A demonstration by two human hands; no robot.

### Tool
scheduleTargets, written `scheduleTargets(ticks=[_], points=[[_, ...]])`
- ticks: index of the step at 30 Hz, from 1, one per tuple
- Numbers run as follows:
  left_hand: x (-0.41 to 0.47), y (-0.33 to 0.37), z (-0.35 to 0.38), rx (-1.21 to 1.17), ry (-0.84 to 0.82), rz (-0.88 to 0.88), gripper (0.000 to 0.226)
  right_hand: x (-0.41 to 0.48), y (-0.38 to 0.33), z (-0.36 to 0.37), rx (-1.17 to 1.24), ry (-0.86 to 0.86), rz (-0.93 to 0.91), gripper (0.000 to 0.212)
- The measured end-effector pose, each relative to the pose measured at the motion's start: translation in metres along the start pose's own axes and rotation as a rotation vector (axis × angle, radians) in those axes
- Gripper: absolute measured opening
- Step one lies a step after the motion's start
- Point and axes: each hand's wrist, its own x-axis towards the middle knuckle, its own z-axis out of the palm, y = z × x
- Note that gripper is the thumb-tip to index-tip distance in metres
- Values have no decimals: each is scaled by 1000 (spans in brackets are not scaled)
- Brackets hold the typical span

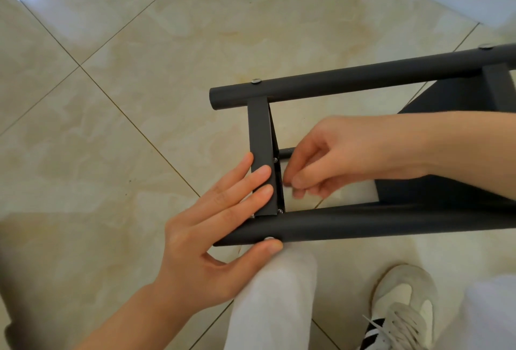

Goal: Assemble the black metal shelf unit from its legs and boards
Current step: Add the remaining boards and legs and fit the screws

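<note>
On the glossy beige tiled floor, the matte black shelf unit lies on its side at 3 o'clock. Its two round legs, far and near, run side by side, joined by a flat board seen edge-on. The left hand, at 6 o'clock, lies released: straight fingers press the board and the thumb touches a silver screw in the near leg. The right hand curls its fingertips against the board's inner face; I cannot tell whether they grasp anything.
</note>
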Motion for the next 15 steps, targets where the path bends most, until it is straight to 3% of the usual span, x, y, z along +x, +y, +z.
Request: scheduleTargets(ticks=[3, 7, 11, 15], points=[[1, 2, 1, -11, 2, -13, 48, -21, -17, -7, -284, 288, -301, 13], [1, 2, -1, 10, -12, -9, 49, -17, -41, -7, -546, 535, -628, 22], [0, 3, 0, 38, -19, -25, 50, 15, -60, -4, -756, 689, -710, 25], [0, 7, -2, 49, -42, -32, 47, 37, -66, 5, -833, 642, -632, 25]])
